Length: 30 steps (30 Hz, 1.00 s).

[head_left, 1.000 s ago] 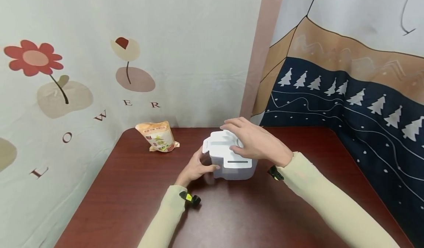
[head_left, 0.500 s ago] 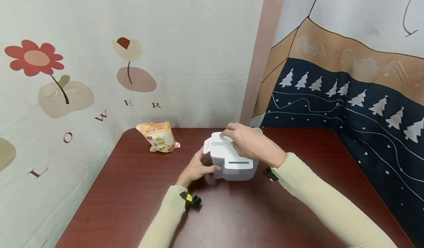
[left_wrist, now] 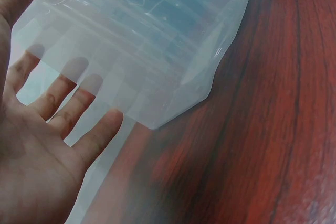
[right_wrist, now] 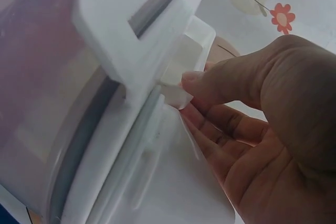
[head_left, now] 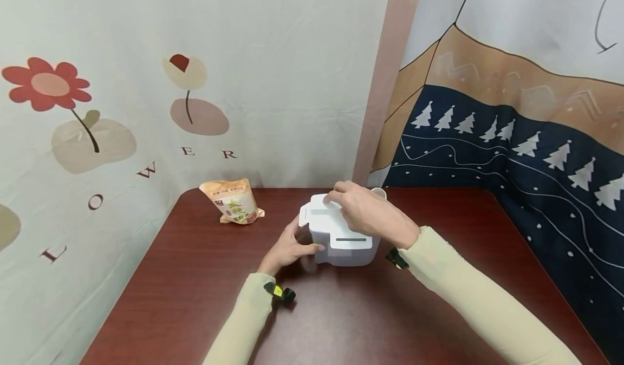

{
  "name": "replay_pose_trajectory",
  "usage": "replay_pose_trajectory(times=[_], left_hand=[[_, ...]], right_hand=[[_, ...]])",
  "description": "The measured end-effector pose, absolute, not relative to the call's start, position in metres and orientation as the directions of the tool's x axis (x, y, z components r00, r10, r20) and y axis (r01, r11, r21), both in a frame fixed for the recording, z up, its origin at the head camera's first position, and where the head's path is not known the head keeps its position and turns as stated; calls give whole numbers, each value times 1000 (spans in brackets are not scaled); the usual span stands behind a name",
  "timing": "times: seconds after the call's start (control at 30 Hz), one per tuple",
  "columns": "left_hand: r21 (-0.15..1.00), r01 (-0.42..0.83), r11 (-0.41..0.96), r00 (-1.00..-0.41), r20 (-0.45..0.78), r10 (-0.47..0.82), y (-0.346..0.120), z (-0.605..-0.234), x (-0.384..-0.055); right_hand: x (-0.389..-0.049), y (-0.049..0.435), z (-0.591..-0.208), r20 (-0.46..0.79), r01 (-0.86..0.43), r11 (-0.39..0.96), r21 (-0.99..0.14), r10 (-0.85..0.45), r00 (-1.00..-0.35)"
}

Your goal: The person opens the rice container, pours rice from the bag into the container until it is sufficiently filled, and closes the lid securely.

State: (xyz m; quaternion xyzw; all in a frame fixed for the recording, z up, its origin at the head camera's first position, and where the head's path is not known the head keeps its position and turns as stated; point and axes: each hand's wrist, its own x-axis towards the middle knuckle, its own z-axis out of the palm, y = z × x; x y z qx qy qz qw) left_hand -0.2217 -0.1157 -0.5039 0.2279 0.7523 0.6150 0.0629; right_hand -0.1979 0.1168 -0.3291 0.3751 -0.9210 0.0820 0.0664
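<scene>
A translucent plastic storage container [head_left: 343, 256] with a white clip-on lid [head_left: 325, 219] stands on the table. My left hand [head_left: 287, 248] holds its left side, the thumb on the front face. In the left wrist view, the fingertips [left_wrist: 113, 119] of that hand touch the container's wall. Over the lid is my right hand [head_left: 368, 210]; in the right wrist view its thumb and fingers pinch a small translucent tab [right_wrist: 176, 95] on the lid. A white round-edged piece [head_left: 379, 192] shows behind the right hand, its rest hidden.
An orange and white food pouch [head_left: 235, 202] stands at the table's back left. The dark red wooden table [head_left: 195, 289] backs onto a printed curtain [head_left: 292, 83]. A navy tree-patterned cloth [head_left: 487, 143] hangs at the right.
My right hand has come down from above the lid with straighter fingers to a pinch on it. The round-edged piece has come into view behind it. My left hand stays put.
</scene>
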Motion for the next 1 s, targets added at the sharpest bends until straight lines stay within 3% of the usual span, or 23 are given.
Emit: replay_pose_trajectory(times=[0.17,0.3,0.53,1.0], left_hand=[[954,266,141,-884,183,430,-116,-504,-221],[955,258,146,-881,171,441,-116,-506,-221],[955,275,110,-870,198,450,-115,-507,-224],[943,330,40,-827,269,494,-116,-507,-225]], right_hand=[[-199,118,-330,229,-715,689,-118,-682,-694],[-201,122,-328,259,-718,668,-194,-671,-695],[-201,132,-317,238,-653,688,-317,-609,-757],[-210,177,-303,353,-618,684,-387,-510,-785]])
